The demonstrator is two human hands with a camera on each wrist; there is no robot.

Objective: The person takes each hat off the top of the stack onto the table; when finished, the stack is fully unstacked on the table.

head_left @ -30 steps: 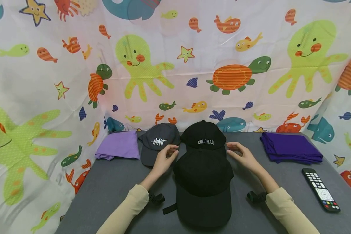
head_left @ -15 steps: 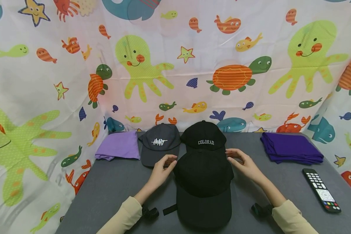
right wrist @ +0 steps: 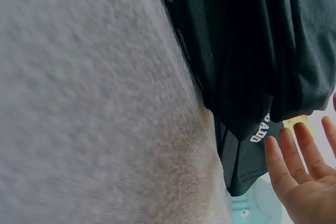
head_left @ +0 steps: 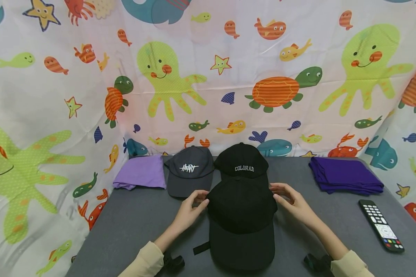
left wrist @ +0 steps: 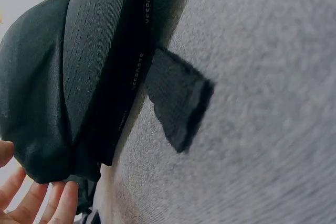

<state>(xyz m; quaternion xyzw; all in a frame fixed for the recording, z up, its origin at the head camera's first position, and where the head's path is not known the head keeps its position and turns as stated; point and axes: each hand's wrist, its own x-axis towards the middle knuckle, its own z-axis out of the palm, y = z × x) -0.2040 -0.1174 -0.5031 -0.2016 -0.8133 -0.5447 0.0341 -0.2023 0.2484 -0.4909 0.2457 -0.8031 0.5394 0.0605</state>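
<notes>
A plain black baseball cap (head_left: 242, 207) lies at the front of the table, its brim towards me and a loose strap (head_left: 202, 248) sticking out at its left. My left hand (head_left: 190, 209) is at the left side of its crown; in the left wrist view, fingertips (left wrist: 67, 195) meet the cap's edge. On the other side, my right hand (head_left: 294, 204) has relaxed fingers spread close beside the crown. Behind, and partly covered by it, stands a black cap with COLORADO lettering (head_left: 242, 156). A dark grey cap with HEART lettering (head_left: 190, 159) sits just left.
A folded lilac cloth (head_left: 140, 172) lies at the back left of the grey table (head_left: 135, 223). At the right are a folded dark purple cloth (head_left: 344, 175) and a black remote control (head_left: 381, 226). A curtain with sea animals (head_left: 228, 84) hangs behind.
Both hands have come back towards me, from beside the rear caps to the two sides of the front black cap's crown. The caps have not moved.
</notes>
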